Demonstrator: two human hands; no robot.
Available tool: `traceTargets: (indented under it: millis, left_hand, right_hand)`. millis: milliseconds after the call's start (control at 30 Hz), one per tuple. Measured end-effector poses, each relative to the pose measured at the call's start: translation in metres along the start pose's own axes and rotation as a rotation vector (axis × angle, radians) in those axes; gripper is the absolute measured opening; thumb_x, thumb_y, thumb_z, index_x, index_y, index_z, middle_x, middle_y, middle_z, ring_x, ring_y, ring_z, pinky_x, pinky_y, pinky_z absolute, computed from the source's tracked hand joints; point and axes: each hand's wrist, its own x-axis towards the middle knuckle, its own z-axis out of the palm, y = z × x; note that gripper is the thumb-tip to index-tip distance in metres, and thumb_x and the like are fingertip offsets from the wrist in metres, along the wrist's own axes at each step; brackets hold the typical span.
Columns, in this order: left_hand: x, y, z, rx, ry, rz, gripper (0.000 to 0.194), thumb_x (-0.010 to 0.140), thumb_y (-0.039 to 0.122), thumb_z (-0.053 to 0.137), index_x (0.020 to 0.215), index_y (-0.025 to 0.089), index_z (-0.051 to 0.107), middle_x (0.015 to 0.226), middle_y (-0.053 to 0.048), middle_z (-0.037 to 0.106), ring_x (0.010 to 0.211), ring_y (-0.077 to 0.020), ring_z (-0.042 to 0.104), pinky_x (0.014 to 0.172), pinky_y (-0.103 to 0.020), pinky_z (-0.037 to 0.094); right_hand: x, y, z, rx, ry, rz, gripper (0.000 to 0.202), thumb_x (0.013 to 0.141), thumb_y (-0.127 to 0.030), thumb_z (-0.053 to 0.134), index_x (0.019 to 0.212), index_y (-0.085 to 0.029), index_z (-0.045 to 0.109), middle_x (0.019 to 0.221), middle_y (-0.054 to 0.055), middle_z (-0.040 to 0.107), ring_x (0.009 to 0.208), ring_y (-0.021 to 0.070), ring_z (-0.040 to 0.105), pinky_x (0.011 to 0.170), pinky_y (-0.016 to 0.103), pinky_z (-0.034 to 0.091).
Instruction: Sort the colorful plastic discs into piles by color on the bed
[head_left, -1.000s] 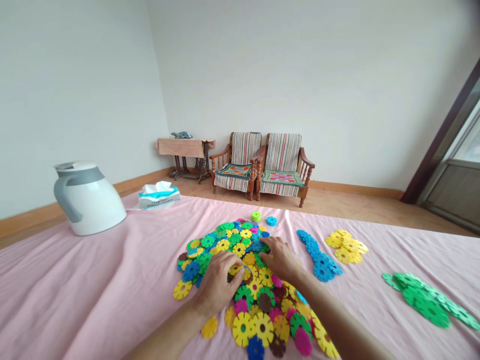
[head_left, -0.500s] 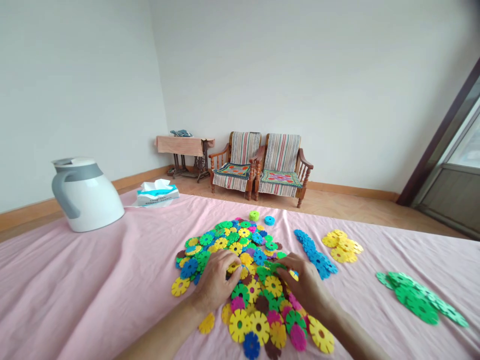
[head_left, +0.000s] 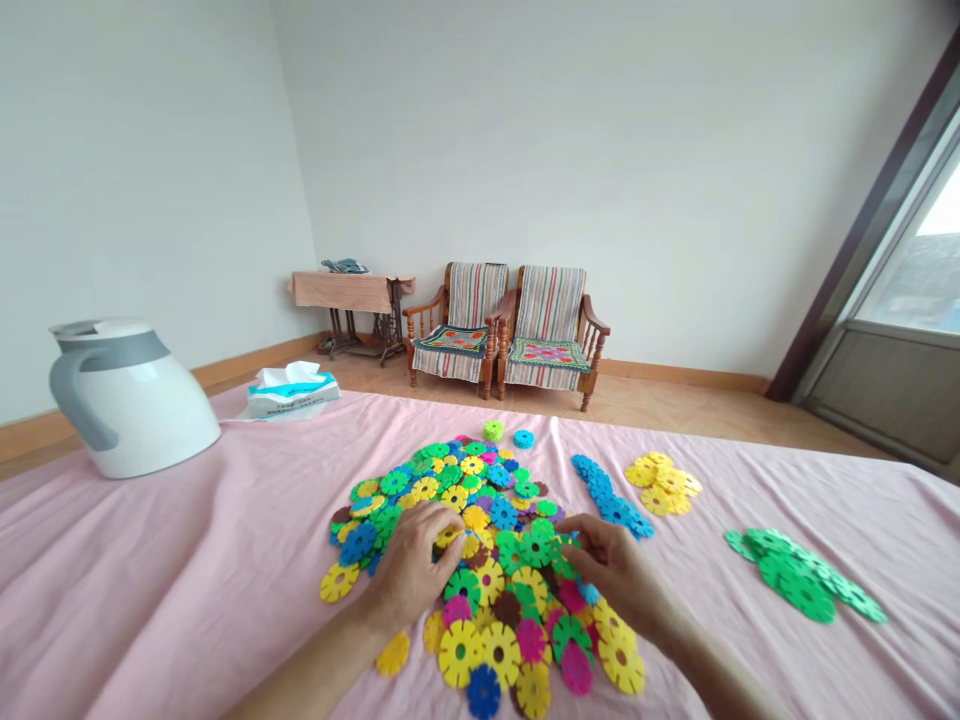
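A heap of flat, notched plastic snowflake discs in yellow, green, blue, pink and brown spreads over the pink cloth. My left hand rests at the heap's left side, thumb and forefinger curled round a yellow disc. Over the right side hovers my right hand, its thumb and forefinger apart beside green discs; its other fingers fold under and are partly hidden. Right of the heap lie a row of blue discs, a yellow group and an overlapping green group.
A white and grey jug stands at the left, near a tissue box. Small lime and blue stacks sit behind the heap. Beyond the cloth are two wooden armchairs and a cloth-covered side table.
The view has turned slightly right. My right hand has shifted a little rightward over the heap, uncovering green discs, and its fingers are farther apart. My left hand stays at about the same place.
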Motion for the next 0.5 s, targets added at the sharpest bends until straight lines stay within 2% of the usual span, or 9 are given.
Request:
traceTargets:
  millis: [100, 233, 300, 367, 467, 500]
  left_hand:
    - [0.0, -0.001, 0.0, 0.005, 0.001, 0.009, 0.011, 0.088, 0.02, 0.052, 0.08, 0.022, 0.06, 0.083, -0.003, 0.066, 0.085, -0.021, 0.061, 0.079, -0.034, 0.047]
    - [0.002, -0.002, 0.0, 0.008, 0.001, 0.019, 0.01, 0.087, 0.021, 0.053, 0.08, 0.022, 0.06, 0.084, -0.003, 0.066, 0.086, -0.0214, 0.061, 0.08, -0.035, 0.047]
    - [0.002, -0.003, 0.0, 0.007, 0.002, 0.018, 0.01, 0.088, 0.021, 0.053, 0.081, 0.022, 0.059, 0.084, -0.003, 0.066, 0.086, -0.0215, 0.061, 0.08, -0.035, 0.047]
    - [0.002, -0.003, 0.0, 0.008, 0.001, 0.016, 0.01, 0.088, 0.02, 0.052, 0.081, 0.022, 0.059, 0.084, -0.003, 0.066, 0.086, -0.0215, 0.061, 0.079, -0.035, 0.047]
    - [0.001, -0.003, 0.001, 0.01, -0.004, 0.016, 0.009, 0.087, 0.019, 0.052, 0.081, 0.022, 0.059, 0.084, -0.002, 0.066, 0.085, -0.0213, 0.061, 0.079, -0.035, 0.047]
    - [0.001, -0.003, 0.001, 0.011, -0.005, 0.016, 0.009, 0.087, 0.018, 0.053, 0.081, 0.021, 0.059, 0.084, -0.002, 0.066, 0.085, -0.0213, 0.061, 0.079, -0.035, 0.047]
  right_hand:
    - [0.006, 0.019, -0.03, -0.111, 0.142, 0.021, 0.029, 0.078, -0.04, 0.053, 0.088, -0.018, 0.068, 0.055, -0.004, 0.053, 0.051, 0.013, 0.05, 0.05, 0.024, 0.037]
    - [0.005, 0.046, -0.098, -0.404, 0.515, 0.205, 0.037, 0.074, -0.047, 0.05, 0.086, -0.018, 0.071, 0.074, 0.008, 0.07, 0.069, 0.024, 0.063, 0.061, 0.033, 0.044]
    - [-0.003, 0.059, -0.133, -0.541, 0.662, 0.366, 0.038, 0.073, -0.046, 0.049, 0.09, -0.02, 0.072, 0.082, 0.012, 0.072, 0.076, 0.0286, 0.064, 0.063, 0.037, 0.043]
    - [-0.014, 0.072, -0.161, -0.638, 0.757, 0.541, 0.037, 0.073, -0.045, 0.049, 0.092, -0.023, 0.072, 0.089, 0.017, 0.071, 0.079, 0.0314, 0.065, 0.062, 0.04, 0.041]
    - [-0.032, 0.091, -0.188, -0.706, 0.887, 0.753, 0.03, 0.072, -0.044, 0.052, 0.088, -0.03, 0.072, 0.09, 0.021, 0.069, 0.085, 0.0369, 0.064, 0.065, 0.049, 0.037]
    - [-0.036, 0.096, -0.193, -0.69, 0.897, 0.737, 0.03, 0.072, -0.044, 0.052, 0.09, -0.031, 0.072, 0.09, 0.023, 0.067, 0.089, 0.04, 0.062, 0.065, 0.052, 0.035]
